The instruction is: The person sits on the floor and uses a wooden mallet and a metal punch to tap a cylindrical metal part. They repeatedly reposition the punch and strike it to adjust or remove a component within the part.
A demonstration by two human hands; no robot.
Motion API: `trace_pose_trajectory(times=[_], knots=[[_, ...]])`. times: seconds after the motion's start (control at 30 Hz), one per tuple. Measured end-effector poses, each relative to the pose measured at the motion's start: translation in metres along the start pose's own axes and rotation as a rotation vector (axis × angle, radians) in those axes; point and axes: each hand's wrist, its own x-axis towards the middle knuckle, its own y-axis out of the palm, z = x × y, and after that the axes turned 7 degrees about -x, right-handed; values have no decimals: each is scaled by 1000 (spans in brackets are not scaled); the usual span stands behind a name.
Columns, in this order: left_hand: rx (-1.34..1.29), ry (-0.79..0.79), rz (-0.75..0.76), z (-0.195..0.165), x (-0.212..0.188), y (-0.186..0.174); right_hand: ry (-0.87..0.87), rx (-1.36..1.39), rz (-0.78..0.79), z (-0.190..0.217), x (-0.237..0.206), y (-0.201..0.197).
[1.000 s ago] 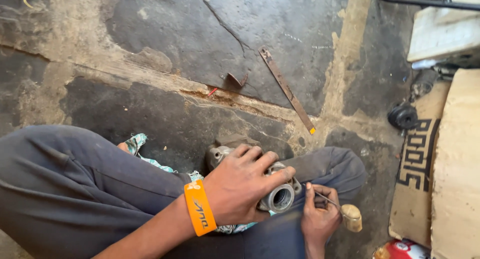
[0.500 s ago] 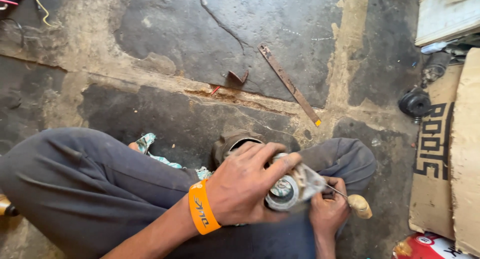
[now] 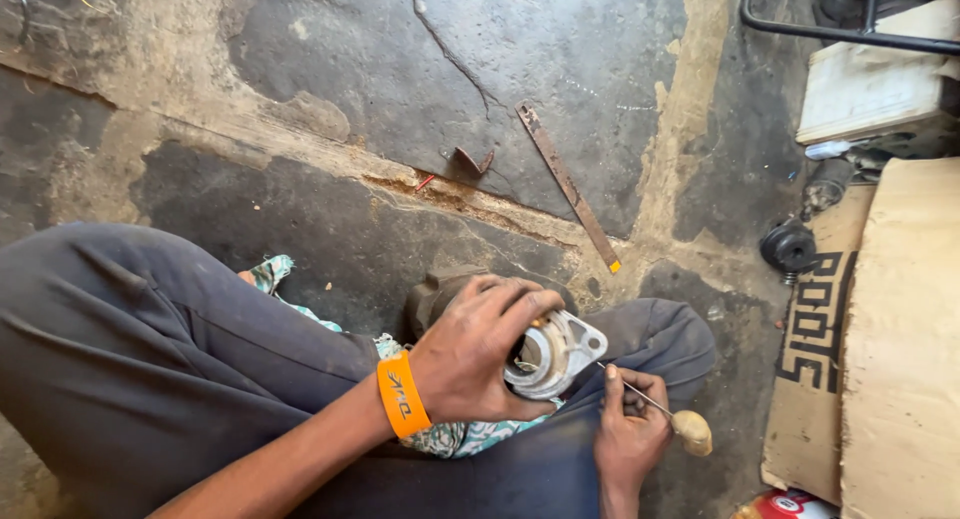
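My left hand [image 3: 478, 354], with an orange wristband on its wrist, grips a grey metal motor housing [image 3: 556, 355] that rests on my lap; its round opening faces up. My right hand [image 3: 628, 431] sits just right of it and holds a thin screwdriver [image 3: 676, 420] with a pale wooden handle, the shaft tip pointing at the housing's flange. A dark cylindrical part [image 3: 437, 294] lies behind my left hand, partly hidden. I sit cross-legged in dark trousers on a cracked concrete floor.
A rusty flat metal strip [image 3: 566, 183] and a small bent metal piece [image 3: 470, 162] lie on the floor ahead. At the right stand cardboard [image 3: 900, 339], a patterned mat [image 3: 815, 329], a black round part [image 3: 788, 246] and a white box [image 3: 870, 89]. A patterned cloth [image 3: 275, 274] lies under my leg.
The housing has turned in my left hand so its flange now points right. My right hand with the screwdriver has shifted slightly; the camera view has moved a little.
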Motion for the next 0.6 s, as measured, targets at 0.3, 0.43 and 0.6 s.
trace_pose_trajectory(times=[0.3,0.43,0.6], knots=[[-107,56,-17,11,-2,-4,-276,695,163,82,-6,-56],[-172,-15,-4,13,-2,-2,-433,427,354,129,1,-67],[-192,9,-38,17,-4,1,-520,2,426,159,10,-55]])
